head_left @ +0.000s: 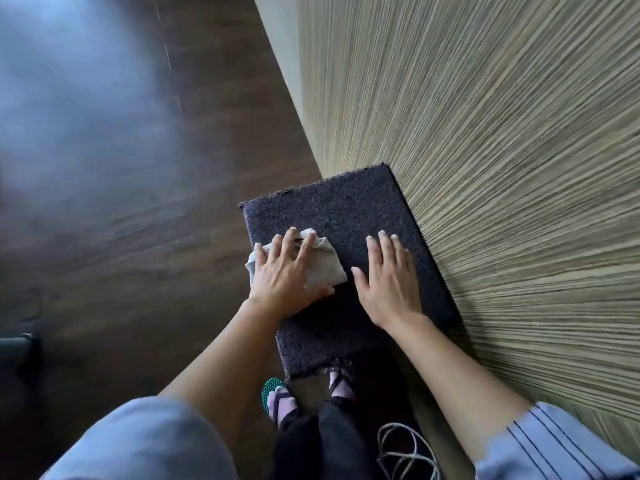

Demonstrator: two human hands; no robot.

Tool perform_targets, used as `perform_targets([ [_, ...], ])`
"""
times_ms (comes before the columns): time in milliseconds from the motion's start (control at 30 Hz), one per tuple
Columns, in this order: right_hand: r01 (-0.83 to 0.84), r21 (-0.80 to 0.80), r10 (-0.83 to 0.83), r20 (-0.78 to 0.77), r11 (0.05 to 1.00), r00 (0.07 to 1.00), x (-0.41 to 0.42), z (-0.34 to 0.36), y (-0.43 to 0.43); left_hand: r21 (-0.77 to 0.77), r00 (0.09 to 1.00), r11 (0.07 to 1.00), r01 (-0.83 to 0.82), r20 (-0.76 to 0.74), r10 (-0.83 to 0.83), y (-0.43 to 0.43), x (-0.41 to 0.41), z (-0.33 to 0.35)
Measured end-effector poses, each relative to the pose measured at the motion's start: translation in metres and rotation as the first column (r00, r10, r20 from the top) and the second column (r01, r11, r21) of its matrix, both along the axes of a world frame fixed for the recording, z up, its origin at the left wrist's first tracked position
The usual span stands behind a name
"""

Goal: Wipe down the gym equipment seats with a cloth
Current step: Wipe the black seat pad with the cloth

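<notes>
Centre frame: our left hand (285,271), fingers spread flat, presses the cloth (327,263) at the left edge of the seat (346,202); our right hand (388,285) lies flat alongside, grasping nothing; the seat's long axis runs up-frame.

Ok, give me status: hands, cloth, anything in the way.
Left hand flat, pressing cloth onto dark seat pad. Right hand flat on pad beside it. Far half of pad bare; wall along its right edge.

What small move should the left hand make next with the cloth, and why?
Probably slide the left hand and cloth forward over the dark seat pad: the cloth sits at its left edge, the far part is uncovered, and the right hand lies flat beside it.
</notes>
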State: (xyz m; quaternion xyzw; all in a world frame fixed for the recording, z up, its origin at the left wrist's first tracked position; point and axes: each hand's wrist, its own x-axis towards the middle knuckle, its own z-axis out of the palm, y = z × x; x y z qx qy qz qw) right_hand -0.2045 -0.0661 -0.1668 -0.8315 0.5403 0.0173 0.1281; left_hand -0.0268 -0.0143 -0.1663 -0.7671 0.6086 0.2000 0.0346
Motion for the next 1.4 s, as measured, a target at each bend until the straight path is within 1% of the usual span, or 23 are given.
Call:
perform_targets([
  [100, 0.002, 0.008, -0.002, 0.001, 1.0, 1.0, -0.005, -0.007, 0.005, -0.054, 0.998, 0.999, -0.002, 0.066, 0.005, 0.002, -0.001, -0.004],
  [200, 0.014, 0.01, -0.014, 0.011, 1.0, 1.0, -0.011, -0.009, 0.008, -0.1, 0.997, 0.995, -0.029, 0.072, 0.036, 0.001, -0.004, -0.006],
  [300, 0.029, 0.009, -0.03, 0.022, 1.0, 0.999, -0.014, -0.009, 0.009, -0.132, 0.992, 0.987, -0.095, 0.069, 0.105, 0.006, -0.007, -0.01],
  [467, 0.032, -0.005, -0.032, 0.043, 0.999, 0.999, -0.013, -0.011, 0.011, -0.151, 0.975, 0.975, -0.165, 0.121, 0.184, 0.014, -0.014, -0.01],
  [567, 0.027, -0.012, -0.026, 0.042, 1.0, 0.999, -0.013, -0.012, 0.012, -0.154, 0.964, 0.96, -0.233, 0.091, 0.248, 0.015, -0.016, -0.009],
  [633, 0.021, -0.008, -0.021, 0.048, 1.0, 0.999, -0.012, -0.011, 0.013, -0.149, 0.952, 0.944, -0.296, 0.034, 0.304, 0.017, -0.019, -0.008],
  [733, 0.007, -0.006, -0.007, 0.039, 1.0, 0.999, -0.01, -0.005, 0.012, -0.116, 0.9, 0.892, -0.436, -0.083, 0.429, 0.019, -0.023, 0.0],
  [800, -0.007, 0.009, 0.007, 0.035, 1.0, 0.999, -0.005, 0.003, 0.011, -0.1, 0.855, 0.851, -0.515, -0.132, 0.501, 0.019, -0.022, 0.007],
  [933, -0.053, 0.019, 0.052, 0.034, 0.998, 0.998, 0.013, 0.026, 0.007, -0.122, 0.751, 0.746, -0.655, -0.217, 0.624, 0.022, -0.003, 0.031],
  [1067, -0.116, 0.044, 0.114, 0.047, 0.992, 0.992, 0.049, 0.06, 0.004, -0.173, 0.706, 0.685, -0.707, -0.235, 0.669, 0.028, 0.032, 0.062],
  [1200, -0.195, 0.052, 0.191, 0.077, 0.979, 0.979, 0.104, 0.097, 0.005, -0.199, 0.646, 0.614, -0.763, -0.26, 0.718, 0.036, 0.077, 0.095],
  [1333, -0.235, 0.025, 0.232, 0.102, 0.972, 0.967, 0.169, 0.123, 0.01, -0.238, 0.594, 0.545, -0.804, -0.277, 0.755, 0.052, 0.138, 0.119],
  [1400, -0.262, 0.037, 0.257, 0.107, 0.964, 0.96, 0.206, 0.132, 0.014, -0.232, 0.581, 0.533, -0.813, -0.29, 0.76, 0.061, 0.174, 0.13],
])
